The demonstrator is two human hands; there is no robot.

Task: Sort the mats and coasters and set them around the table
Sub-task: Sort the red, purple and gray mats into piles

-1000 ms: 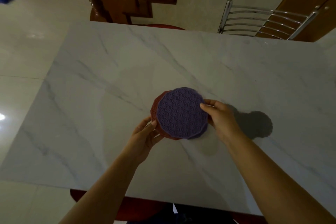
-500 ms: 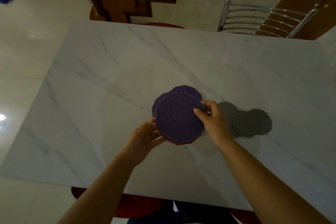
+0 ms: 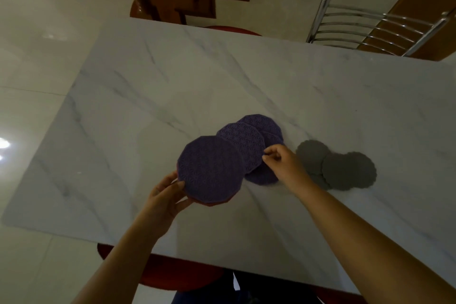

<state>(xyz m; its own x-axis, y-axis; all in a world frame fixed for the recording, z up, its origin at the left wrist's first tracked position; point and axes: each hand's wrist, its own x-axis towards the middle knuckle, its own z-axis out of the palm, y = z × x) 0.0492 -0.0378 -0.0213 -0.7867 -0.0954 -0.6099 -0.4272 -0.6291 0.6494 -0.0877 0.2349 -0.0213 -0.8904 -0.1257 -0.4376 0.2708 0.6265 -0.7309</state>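
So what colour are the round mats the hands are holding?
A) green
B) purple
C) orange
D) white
B: the mats, fanned out between the left hand and the right hand, are purple with a star-like pattern. They stand out against the pale marble table.

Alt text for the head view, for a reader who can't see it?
A person's left hand grips a stack of round mats, purple on top, while the right hand pinches one of three overlapping purple mats beside it, over a white marble table. Grey scalloped discs, coasters or shadows, show at right.
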